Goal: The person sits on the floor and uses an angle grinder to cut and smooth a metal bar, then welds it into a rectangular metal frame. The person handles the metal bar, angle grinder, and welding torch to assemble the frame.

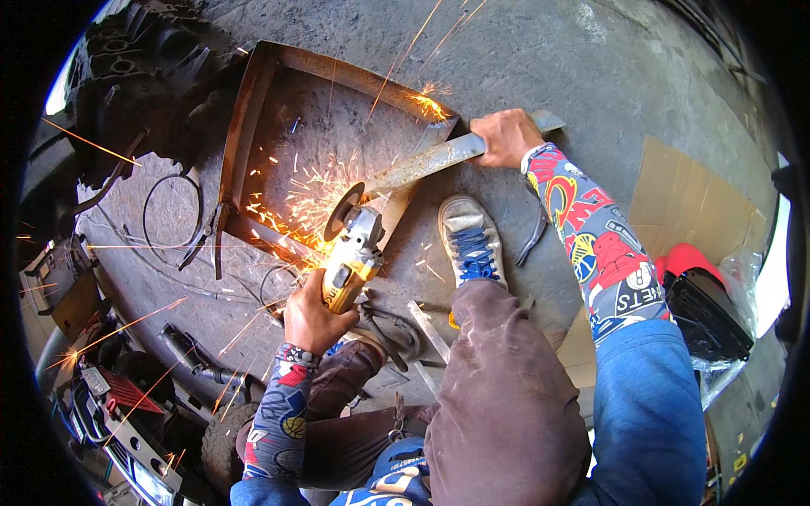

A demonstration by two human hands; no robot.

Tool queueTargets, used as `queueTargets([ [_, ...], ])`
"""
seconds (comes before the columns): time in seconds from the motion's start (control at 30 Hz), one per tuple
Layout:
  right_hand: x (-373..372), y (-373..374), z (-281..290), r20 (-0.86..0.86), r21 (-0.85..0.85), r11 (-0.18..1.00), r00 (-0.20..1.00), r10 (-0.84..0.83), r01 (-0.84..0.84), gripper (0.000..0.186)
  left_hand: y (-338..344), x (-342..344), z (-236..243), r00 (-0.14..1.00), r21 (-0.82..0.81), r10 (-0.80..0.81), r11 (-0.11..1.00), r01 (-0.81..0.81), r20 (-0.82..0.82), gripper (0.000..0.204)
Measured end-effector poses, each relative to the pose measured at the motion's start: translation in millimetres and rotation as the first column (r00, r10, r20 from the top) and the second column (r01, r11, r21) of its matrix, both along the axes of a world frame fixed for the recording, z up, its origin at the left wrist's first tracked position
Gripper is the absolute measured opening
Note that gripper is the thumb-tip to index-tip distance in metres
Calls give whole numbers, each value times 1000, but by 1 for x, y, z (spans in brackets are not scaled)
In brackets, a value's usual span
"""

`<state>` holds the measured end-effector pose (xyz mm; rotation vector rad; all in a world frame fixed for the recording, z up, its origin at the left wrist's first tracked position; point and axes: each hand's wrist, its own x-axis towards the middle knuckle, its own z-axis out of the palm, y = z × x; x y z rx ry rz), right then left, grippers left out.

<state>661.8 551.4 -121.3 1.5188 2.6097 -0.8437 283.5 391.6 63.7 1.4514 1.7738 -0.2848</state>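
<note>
your right fingers (487,142) clasp flat metal bar (437,163); your left fingers (336,320) wrap yellow angle grinder (354,253), sparks (325,192) spraying around disc (341,212).

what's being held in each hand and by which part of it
The left hand holds an angle grinder by the rear of its yellow body; the right hand grips a flat metal strip near its right end.

Spark glare (314,244), seemingly dim upper left
</note>
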Motion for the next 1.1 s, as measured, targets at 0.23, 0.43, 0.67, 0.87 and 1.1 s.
queueTargets([
  [0.23,-1,1,0,5,-5,1000,1000,-11,11,33,-5,0,-1,1000,2,12,1000,-12,-7,59],
  [0.43,1,2,-3,12,-3,1000,1000,10,-10,26,-8,-4,1,998,-15,-10,1000,9,-69,58],
  [0.67,-1,2,-3,4,11,1000,1000,4,-4,26,-4,-8,3,999,10,-19,1000,19,-30,60],
  [0.87,1,2,-3,0,7,1000,1000,8,-8,30,2,-8,2,1000,29,-18,999,18,-2,62],
  [1.1,0,0,-7,9,13,1000,1000,-7,7,32,2,-8,-2,1000,9,-19,1000,19,1,61],
])
